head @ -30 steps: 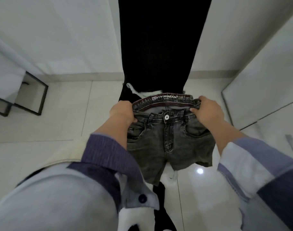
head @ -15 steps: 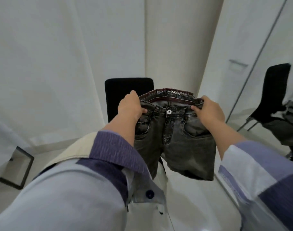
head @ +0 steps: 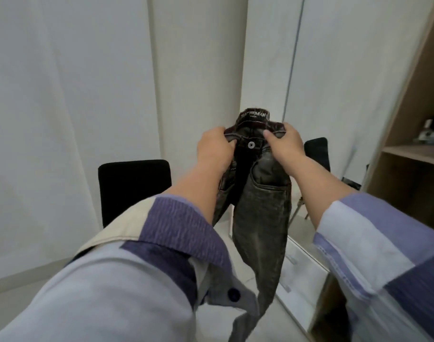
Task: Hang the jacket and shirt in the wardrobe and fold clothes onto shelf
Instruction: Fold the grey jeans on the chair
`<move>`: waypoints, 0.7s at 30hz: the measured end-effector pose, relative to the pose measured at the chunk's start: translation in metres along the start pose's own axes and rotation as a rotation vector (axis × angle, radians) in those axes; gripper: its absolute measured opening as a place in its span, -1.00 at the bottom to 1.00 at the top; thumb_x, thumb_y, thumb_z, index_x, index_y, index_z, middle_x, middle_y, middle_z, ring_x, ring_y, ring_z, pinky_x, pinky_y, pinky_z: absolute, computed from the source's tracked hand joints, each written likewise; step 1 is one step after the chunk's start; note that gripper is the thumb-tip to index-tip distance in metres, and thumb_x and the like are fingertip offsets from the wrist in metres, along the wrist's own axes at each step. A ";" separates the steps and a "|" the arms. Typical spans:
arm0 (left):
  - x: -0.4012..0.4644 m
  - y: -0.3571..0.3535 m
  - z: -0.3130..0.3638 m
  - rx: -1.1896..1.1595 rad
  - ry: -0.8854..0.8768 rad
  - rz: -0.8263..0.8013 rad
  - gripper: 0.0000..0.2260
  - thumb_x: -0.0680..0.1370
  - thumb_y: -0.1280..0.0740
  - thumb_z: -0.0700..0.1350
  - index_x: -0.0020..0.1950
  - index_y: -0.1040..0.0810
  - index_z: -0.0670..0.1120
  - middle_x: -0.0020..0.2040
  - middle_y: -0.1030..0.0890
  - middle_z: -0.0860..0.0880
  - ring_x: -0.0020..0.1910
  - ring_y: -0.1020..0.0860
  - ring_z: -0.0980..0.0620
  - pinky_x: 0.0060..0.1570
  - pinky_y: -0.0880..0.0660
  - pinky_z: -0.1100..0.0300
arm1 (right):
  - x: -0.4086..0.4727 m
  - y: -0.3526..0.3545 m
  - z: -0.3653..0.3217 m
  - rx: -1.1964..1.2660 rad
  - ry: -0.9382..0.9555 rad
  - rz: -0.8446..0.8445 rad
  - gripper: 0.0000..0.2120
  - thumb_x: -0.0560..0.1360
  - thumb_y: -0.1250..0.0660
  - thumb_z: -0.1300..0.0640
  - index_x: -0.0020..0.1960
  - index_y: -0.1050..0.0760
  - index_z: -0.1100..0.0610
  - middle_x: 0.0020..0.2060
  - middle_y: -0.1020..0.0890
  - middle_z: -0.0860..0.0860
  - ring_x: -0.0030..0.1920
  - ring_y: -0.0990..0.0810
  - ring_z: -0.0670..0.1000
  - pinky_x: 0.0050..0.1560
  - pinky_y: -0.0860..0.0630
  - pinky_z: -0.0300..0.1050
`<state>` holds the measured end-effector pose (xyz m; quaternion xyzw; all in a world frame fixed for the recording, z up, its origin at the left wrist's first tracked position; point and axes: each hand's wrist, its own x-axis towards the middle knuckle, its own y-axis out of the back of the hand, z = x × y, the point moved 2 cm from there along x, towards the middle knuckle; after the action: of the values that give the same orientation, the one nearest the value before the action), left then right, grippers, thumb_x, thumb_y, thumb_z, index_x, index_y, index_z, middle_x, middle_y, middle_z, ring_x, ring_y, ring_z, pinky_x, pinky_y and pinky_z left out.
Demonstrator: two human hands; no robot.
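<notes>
White wall (head: 70, 99): fills the upper left and centre of the frame, bare, meeting pale floor at lower left.

Wardrobe (head: 413, 154): wood-toned, right edge of the frame; one shelf edge visible at mid-height, small blurred items on it. Mirrored panel (head: 307, 262) runs below and left of it.

Black chair (head: 134, 188): centre left, against the wall, behind the left forearm.

Grey jeans (head: 260, 213): centre of the frame, held up in the air by the waistband, the two halves brought together, legs hanging down toward the lower centre, clear of chair and wardrobe.

Left hand (head: 214, 149): grips the waistband's left side.

Right hand (head: 284, 144): grips the waistband's right side, thumb on front.
</notes>
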<state>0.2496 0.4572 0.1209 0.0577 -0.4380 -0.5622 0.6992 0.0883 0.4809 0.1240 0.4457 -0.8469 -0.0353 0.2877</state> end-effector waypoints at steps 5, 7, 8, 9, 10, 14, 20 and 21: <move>-0.013 -0.025 0.054 -0.164 -0.039 0.018 -0.80 0.55 -0.30 -0.06 0.03 -0.58 -0.18 -0.01 -0.64 -0.19 0.02 -0.57 -0.18 -0.09 -0.42 0.13 | -0.007 0.021 -0.013 0.579 -0.250 -0.246 -0.70 0.56 -0.29 0.12 0.24 -0.46 0.22 -0.01 -0.64 0.15 -0.12 -0.65 0.09 -0.12 -0.64 -0.05; -0.015 -0.029 0.061 -0.225 -0.012 0.018 -0.79 0.56 -0.28 -0.06 -0.01 -0.58 -0.20 -0.03 -0.63 -0.21 0.01 -0.56 -0.19 -0.09 -0.43 0.11 | -0.016 0.031 -0.016 0.667 -0.330 -0.374 -0.72 0.56 -0.25 0.14 0.19 -0.52 0.25 -0.09 -0.65 0.15 -0.20 -0.64 0.09 -0.21 -0.61 -0.10; -0.015 -0.030 0.062 -0.242 0.006 0.019 -0.79 0.56 -0.28 -0.07 -0.01 -0.58 -0.21 -0.02 -0.63 -0.21 0.00 -0.57 -0.19 -0.08 -0.44 0.11 | -0.020 0.037 -0.014 0.664 -0.353 -0.421 -0.74 0.55 -0.23 0.13 0.13 -0.55 0.24 -0.13 -0.65 0.13 -0.22 -0.62 0.09 -0.19 -0.58 -0.10; -0.016 -0.030 0.062 -0.260 0.031 0.021 -0.78 0.56 -0.28 -0.07 -0.01 -0.59 -0.21 -0.03 -0.64 -0.22 0.00 -0.57 -0.19 -0.07 -0.46 0.11 | -0.025 0.043 -0.012 0.635 -0.362 -0.459 -0.77 0.54 -0.20 0.13 0.05 -0.56 0.22 -0.19 -0.64 0.12 -0.25 -0.61 0.08 -0.19 -0.55 -0.08; -0.017 -0.031 0.061 -0.289 0.060 0.023 -0.78 0.56 -0.29 -0.08 -0.01 -0.60 -0.22 -0.03 -0.64 -0.22 -0.02 -0.58 -0.19 -0.05 -0.51 0.11 | -0.028 0.047 -0.009 0.603 -0.368 -0.499 -0.79 0.53 -0.16 0.15 -0.01 -0.54 0.20 -0.24 -0.62 0.11 -0.27 -0.59 0.08 -0.18 -0.52 -0.07; -0.016 -0.028 0.058 -0.396 0.203 0.014 -0.79 0.50 -0.30 -0.10 -0.07 -0.64 -0.22 -0.08 -0.66 -0.26 -0.08 -0.63 -0.23 -0.07 -0.61 -0.05 | -0.043 0.047 -0.007 0.565 -0.302 -0.717 -0.69 0.44 -0.08 0.32 0.10 -0.46 0.12 -0.19 -0.56 0.12 -0.20 -0.56 0.10 -0.19 -0.55 -0.05; -0.013 0.004 0.069 -0.373 0.245 0.045 -0.83 0.46 -0.27 -0.19 -0.23 -0.58 -0.26 -0.18 -0.63 -0.23 -0.07 -0.60 -0.23 -0.20 -0.49 0.03 | -0.043 0.027 -0.017 0.481 -0.076 -0.784 -0.38 0.43 -0.19 0.53 0.37 -0.26 0.05 0.06 -0.60 0.13 0.05 -0.59 0.13 0.11 -0.54 0.08; -0.014 0.009 0.069 -0.371 0.249 0.051 -0.82 0.46 -0.27 -0.18 -0.34 -0.52 -0.18 -0.29 -0.58 -0.15 -0.16 -0.58 -0.20 -0.27 -0.43 0.08 | -0.042 0.021 -0.017 0.478 -0.073 -0.775 -0.35 0.41 -0.21 0.54 0.38 -0.24 0.04 0.10 -0.59 0.13 0.09 -0.59 0.13 0.13 -0.53 0.09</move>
<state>0.2094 0.5008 0.1606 -0.0138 -0.2386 -0.6038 0.7604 0.1001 0.5296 0.1251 0.7820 -0.6118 0.0405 0.1121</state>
